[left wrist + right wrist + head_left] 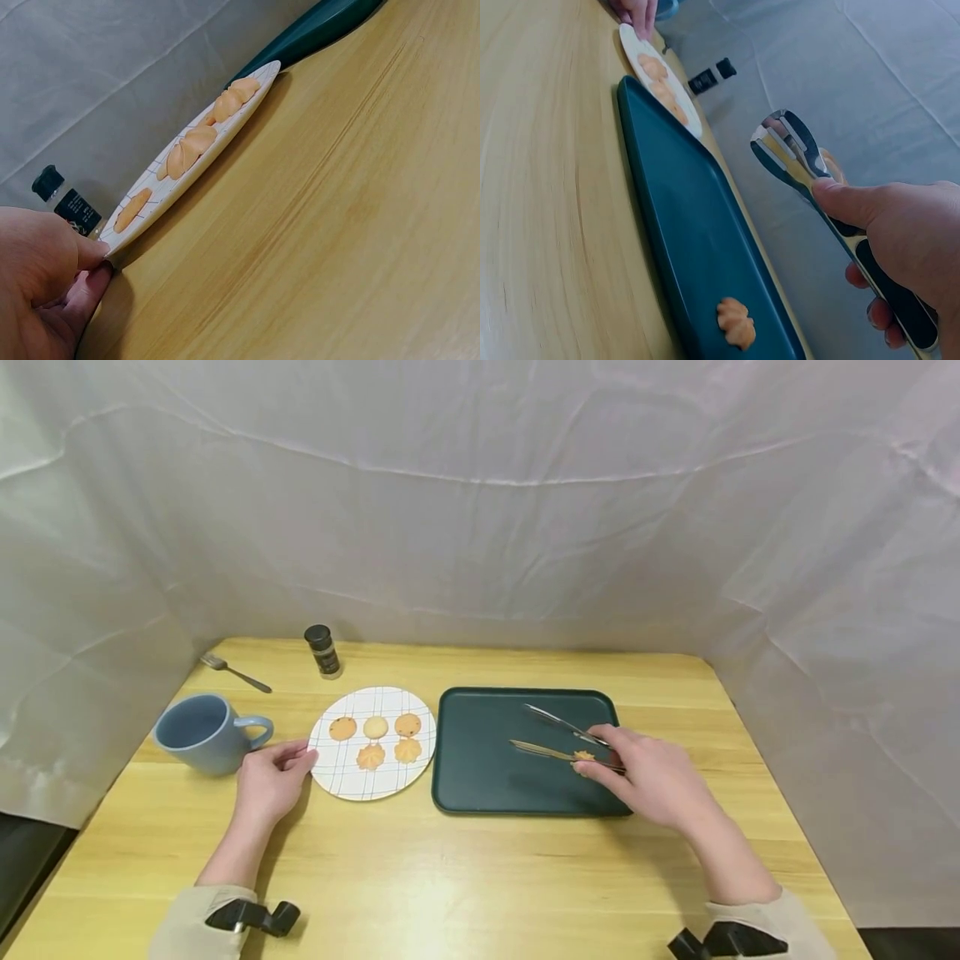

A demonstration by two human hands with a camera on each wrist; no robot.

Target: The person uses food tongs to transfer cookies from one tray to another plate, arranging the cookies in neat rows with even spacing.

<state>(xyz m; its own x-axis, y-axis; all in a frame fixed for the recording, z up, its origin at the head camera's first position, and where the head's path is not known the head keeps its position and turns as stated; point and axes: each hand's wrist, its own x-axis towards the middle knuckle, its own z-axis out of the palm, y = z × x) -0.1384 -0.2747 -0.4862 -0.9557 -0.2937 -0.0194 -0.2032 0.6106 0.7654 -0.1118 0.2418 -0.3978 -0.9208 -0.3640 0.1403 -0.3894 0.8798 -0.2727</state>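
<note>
My left hand (272, 781) pinches the left rim of a round white checked plate (352, 781), thumb on top in the left wrist view. Several cookies (376, 727) sit on the plate in two rows, some smooth, some ridged like flowers. In my right hand (660, 777) is a pair of metal tongs (840, 229), held above the right part of a dark green tray (480, 777). The tong arms are spread, with nothing visible between their tips. A ridged cookie (736, 323) lies on the tray, partly covered by the tongs in the head view.
A blue mug (202, 735) stands just left of my left hand, its handle towards the plate. Behind are a fork (236, 673) and a black-capped spice jar (323, 652). A pale curtain (480, 543) hangs around the wooden table (420, 885).
</note>
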